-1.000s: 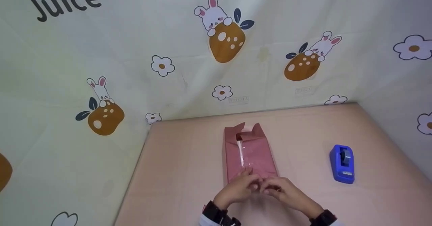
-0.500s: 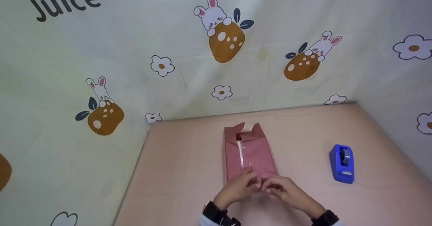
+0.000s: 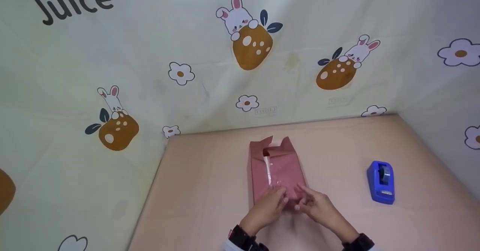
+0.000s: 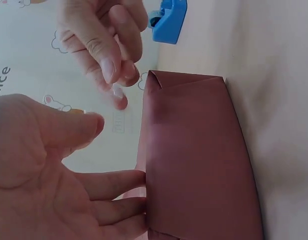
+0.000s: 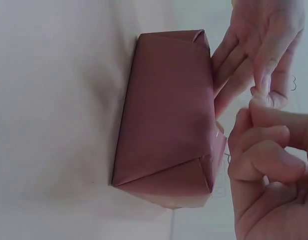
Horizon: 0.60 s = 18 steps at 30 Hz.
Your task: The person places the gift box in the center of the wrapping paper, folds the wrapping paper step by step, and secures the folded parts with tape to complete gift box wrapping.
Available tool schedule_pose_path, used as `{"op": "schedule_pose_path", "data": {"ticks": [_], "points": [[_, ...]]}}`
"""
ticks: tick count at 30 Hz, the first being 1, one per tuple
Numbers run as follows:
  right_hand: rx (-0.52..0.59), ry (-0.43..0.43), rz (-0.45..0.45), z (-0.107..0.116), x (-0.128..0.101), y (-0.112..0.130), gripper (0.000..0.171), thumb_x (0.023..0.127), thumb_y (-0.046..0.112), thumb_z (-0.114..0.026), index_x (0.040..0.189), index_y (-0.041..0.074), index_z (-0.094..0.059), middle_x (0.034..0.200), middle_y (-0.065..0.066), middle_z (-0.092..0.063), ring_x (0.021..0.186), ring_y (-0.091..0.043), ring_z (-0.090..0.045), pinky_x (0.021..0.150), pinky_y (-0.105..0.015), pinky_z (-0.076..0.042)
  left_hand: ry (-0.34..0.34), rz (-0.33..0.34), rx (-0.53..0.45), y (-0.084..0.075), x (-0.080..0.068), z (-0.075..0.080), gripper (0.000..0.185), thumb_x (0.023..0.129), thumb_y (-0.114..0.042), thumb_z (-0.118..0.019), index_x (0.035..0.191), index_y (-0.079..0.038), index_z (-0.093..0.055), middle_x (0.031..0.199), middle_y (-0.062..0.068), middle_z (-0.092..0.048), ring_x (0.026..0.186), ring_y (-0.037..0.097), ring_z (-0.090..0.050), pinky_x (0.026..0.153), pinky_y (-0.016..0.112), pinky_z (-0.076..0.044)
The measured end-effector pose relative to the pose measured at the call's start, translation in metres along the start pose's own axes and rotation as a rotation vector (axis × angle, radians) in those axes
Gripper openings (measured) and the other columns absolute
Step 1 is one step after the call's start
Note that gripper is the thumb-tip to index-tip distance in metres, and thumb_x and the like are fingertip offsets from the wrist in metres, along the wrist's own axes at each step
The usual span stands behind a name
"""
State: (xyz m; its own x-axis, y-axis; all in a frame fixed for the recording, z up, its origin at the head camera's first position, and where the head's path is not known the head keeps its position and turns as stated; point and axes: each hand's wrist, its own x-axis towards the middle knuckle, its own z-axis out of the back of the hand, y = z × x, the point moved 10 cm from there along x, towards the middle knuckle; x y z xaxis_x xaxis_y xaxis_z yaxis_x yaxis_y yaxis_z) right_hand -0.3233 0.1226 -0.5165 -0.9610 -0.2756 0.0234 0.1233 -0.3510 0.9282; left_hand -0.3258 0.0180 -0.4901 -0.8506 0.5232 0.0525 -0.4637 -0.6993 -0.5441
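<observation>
- Package [image 3: 290,172] in dusky-red paper lies at lower centre of the frame, its far-end flaps [image 3: 287,146] raised.
- Left hand [image 3: 265,206] rests straight fingers on its top, thumb apart.
- Right hand [image 3: 319,207] curls just beside; a pale scrap, perhaps tape [image 4: 117,91], shows at a fingertip, but I cannot tell if it's pinched.
- Likely step: taping the near end; next calls for pressing tape flat across the fold.

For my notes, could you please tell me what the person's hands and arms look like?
The left hand and right hand are ungloved. The left wristband and right wristband are black; the left one shows a small red mark. Pale sleeves show behind them.
</observation>
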Motion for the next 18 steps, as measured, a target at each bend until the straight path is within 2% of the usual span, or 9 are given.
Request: {"op": "schedule_pose_path", "data": {"ticks": [2, 3, 6, 9, 12, 18], "points": [[0.007, -0.005, -0.018, 0.002, 0.000, -0.001, 0.065, 0.077, 0.015, -0.070, 0.132, -0.004, -0.041, 0.092, -0.019, -0.062, 0.056, -0.001, -0.047, 0.046, -0.015, -0.039, 0.006, 0.010, 0.007, 0.000, 0.000, -0.001, 0.005, 0.093, -0.021, -0.046, 0.090, -0.017, -0.048, 0.085, -0.007, -0.053, 0.086, 0.009, -0.051, 0.079, 0.026, -0.043], [-0.002, -0.011, -0.012, 0.003, 0.000, 0.001, 0.064, 0.077, 0.017, -0.070, 0.131, -0.002, -0.043, 0.093, -0.017, -0.062, 0.059, -0.001, -0.047, 0.048, -0.015, -0.039, 0.009, 0.010, 0.013, 0.000, 0.000, -0.001, 0.005, 0.093, -0.022, -0.045, 0.091, -0.018, -0.048, 0.088, -0.007, -0.055, 0.090, 0.010, -0.054, 0.085, 0.029, -0.044], [-0.060, -0.048, 0.012, 0.009, 0.001, 0.007, 0.042, 0.077, 0.024, -0.070, 0.112, 0.003, -0.061, 0.083, -0.006, -0.056, 0.064, -0.003, -0.046, 0.055, -0.015, -0.039, 0.027, 0.016, 0.044, -0.002, 0.000, -0.005, 0.007, 0.093, -0.023, -0.044, 0.091, -0.018, -0.048, 0.115, 0.004, -0.059, 0.114, 0.020, -0.052, 0.103, 0.038, -0.036], [-0.158, -0.094, 0.057, 0.014, 0.003, 0.017, 0.023, 0.077, 0.028, -0.070, 0.088, 0.008, -0.068, 0.081, -0.001, -0.053, 0.069, -0.004, -0.045, 0.060, -0.016, -0.038, 0.050, 0.021, 0.088, -0.003, -0.002, -0.008, 0.008, 0.094, -0.024, -0.043, 0.089, -0.018, -0.046, 0.137, 0.018, -0.043, 0.131, 0.030, -0.035, 0.111, 0.045, -0.022], [-0.226, -0.068, 0.092, 0.010, 0.006, 0.024, 0.017, 0.076, 0.025, -0.070, 0.077, 0.009, -0.067, 0.078, 0.000, -0.053, 0.069, -0.003, -0.044, 0.059, -0.016, -0.039, 0.060, 0.021, 0.113, -0.004, -0.004, -0.009, 0.009, 0.093, -0.023, -0.044, 0.088, -0.016, -0.044, 0.138, 0.022, -0.040, 0.131, 0.033, -0.034, 0.110, 0.046, -0.023], [-0.302, 0.004, 0.168, 0.000, 0.008, 0.034, 0.007, 0.076, 0.011, -0.067, 0.072, 0.006, -0.065, 0.075, 0.001, -0.053, 0.067, 0.002, -0.044, 0.058, -0.016, -0.041, 0.033, 0.023, 0.113, -0.003, -0.004, -0.009, 0.009, 0.091, -0.023, -0.048, 0.085, -0.017, -0.045, 0.135, 0.021, -0.044, 0.129, 0.034, -0.038, 0.109, 0.047, -0.026]]}}
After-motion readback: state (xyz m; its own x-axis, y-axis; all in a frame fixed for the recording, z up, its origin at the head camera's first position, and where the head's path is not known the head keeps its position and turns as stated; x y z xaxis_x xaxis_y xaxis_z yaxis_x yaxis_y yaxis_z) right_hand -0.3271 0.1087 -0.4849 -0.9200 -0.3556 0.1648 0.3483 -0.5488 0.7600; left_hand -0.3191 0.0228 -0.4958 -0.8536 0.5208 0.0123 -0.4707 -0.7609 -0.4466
